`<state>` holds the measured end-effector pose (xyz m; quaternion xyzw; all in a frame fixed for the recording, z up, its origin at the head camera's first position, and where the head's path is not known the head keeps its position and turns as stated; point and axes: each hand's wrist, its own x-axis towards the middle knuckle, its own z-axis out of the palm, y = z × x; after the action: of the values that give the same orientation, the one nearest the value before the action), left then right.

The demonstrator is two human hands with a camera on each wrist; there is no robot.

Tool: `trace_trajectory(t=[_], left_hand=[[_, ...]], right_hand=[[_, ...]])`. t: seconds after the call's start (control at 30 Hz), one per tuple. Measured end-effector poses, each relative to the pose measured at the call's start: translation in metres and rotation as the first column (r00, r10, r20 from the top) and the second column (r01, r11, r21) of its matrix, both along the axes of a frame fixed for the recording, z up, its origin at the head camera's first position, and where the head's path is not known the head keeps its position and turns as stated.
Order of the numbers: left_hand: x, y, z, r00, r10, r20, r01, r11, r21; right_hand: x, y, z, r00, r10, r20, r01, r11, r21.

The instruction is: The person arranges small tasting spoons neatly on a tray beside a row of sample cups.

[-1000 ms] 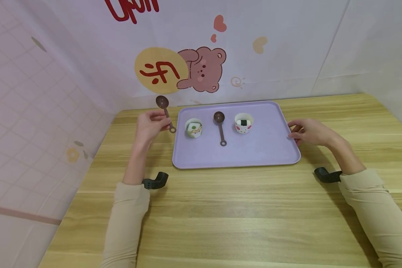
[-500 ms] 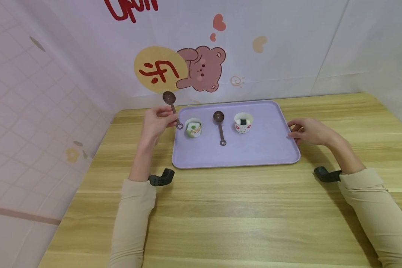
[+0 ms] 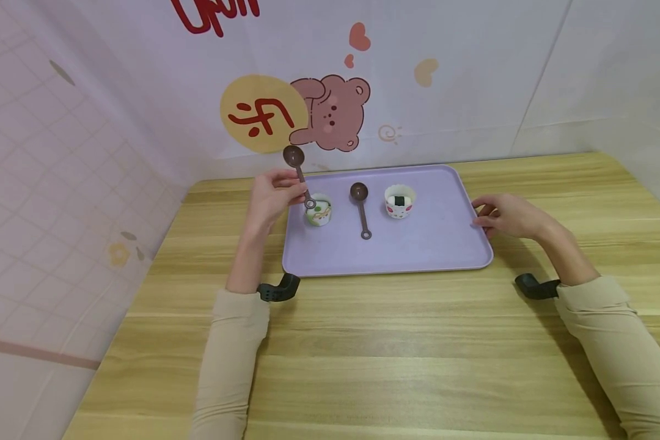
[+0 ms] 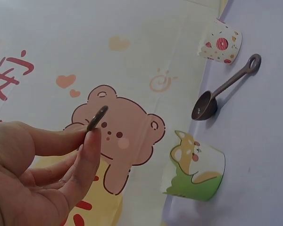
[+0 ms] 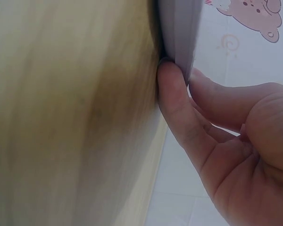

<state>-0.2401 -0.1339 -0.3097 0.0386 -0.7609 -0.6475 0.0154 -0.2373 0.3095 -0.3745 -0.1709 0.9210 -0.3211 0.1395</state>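
My left hand [image 3: 271,195] pinches the handle of a brown measuring spoon [image 3: 294,156] between thumb and fingers. The spoon is held up over the left edge of a lilac tray [image 3: 429,244], its bowl pointing away. In the left wrist view only the handle's end [image 4: 97,118] shows. Just right of that hand stands a green-and-white paper cup [image 3: 320,216] with a pale item inside. A second brown measuring spoon [image 3: 363,215] lies mid-tray. Beside it is a patterned paper cup [image 3: 399,210] holding a toy rice ball. My right hand [image 3: 508,215] grips the tray's right rim, one finger underneath.
The tray lies on a wood-grain table [image 3: 396,348]. Behind the table rises a white backdrop [image 3: 473,110] printed with a pink bear and hearts. A tiled-pattern wall [image 3: 55,201] borders the left side. Each wrist carries a dark camera mount [image 3: 279,288].
My left hand has moved right with the measuring spoon, from beside the tray to over its left edge by the green cup. My right hand has stayed at the rim.
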Motion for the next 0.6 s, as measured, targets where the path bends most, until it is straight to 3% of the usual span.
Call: trace_trajectory(t=[0.6], left_hand=[[-0.003, 0.032, 0.002, 0.998, -0.058, -0.01, 0.058, 0.996, 0.065]], right_hand=[[0.001, 0.0, 0.0, 1.0, -0.001, 0.0, 0.001, 1.0, -0.013]])
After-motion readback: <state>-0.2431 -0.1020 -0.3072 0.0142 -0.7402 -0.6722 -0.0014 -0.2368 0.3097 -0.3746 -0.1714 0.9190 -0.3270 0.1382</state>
